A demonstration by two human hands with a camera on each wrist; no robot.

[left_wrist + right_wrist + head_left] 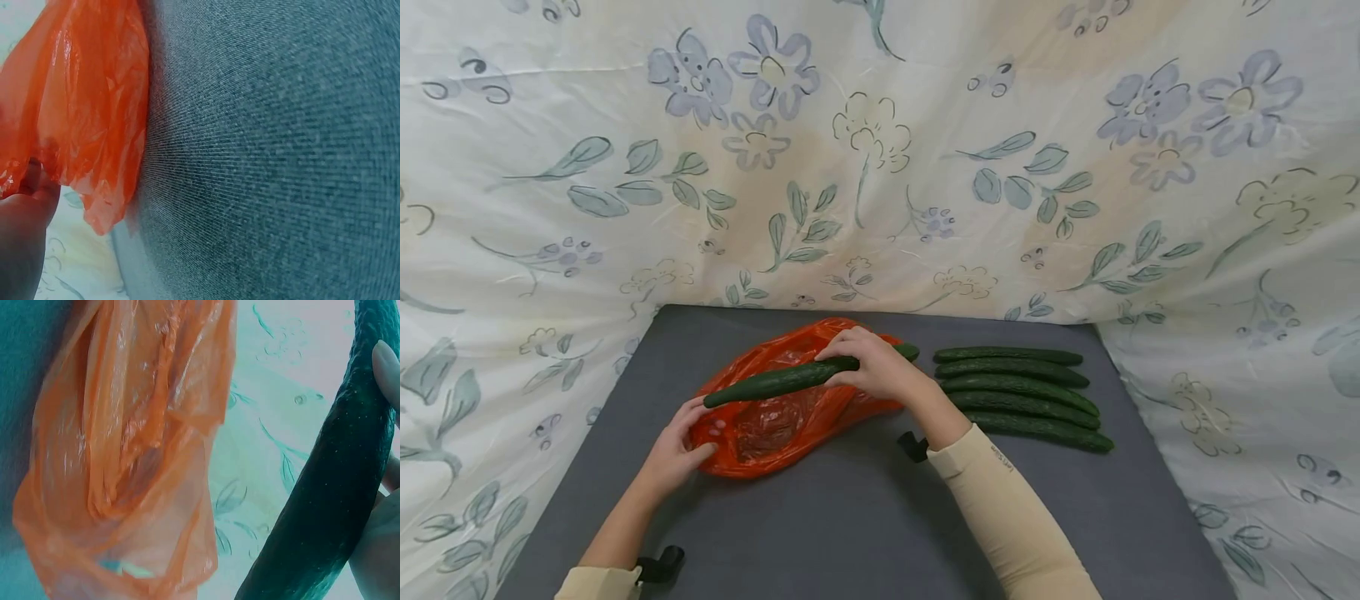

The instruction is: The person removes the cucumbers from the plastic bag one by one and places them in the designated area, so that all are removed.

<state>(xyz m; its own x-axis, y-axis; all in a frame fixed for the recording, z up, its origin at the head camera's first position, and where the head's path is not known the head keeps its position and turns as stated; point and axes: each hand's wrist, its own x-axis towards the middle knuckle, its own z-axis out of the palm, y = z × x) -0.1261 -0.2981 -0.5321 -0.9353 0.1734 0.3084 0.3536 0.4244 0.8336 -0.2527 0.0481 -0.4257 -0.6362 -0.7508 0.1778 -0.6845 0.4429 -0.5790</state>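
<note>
My right hand [880, 364] grips a long dark green cucumber [775, 383] around its right half, thumb below and fingers over the top. The cucumber is held up over a crumpled red plastic bag [748, 462], its left end tilted lower and close to my left fingers. In the right wrist view the cucumber [331, 487] hangs beside the bag [62, 469], apart from it. My left hand [672, 454] holds the bag's left edge; in the left wrist view its fingers are partly hidden by the red plastic [81, 112].
Several cucumbers [1018, 387] lie side by side in a row on the right of the grey table [820, 542]. A floral cloth [880, 250] rises behind the table and along both sides. Black camera mounts [661, 565] sit at both wrists.
</note>
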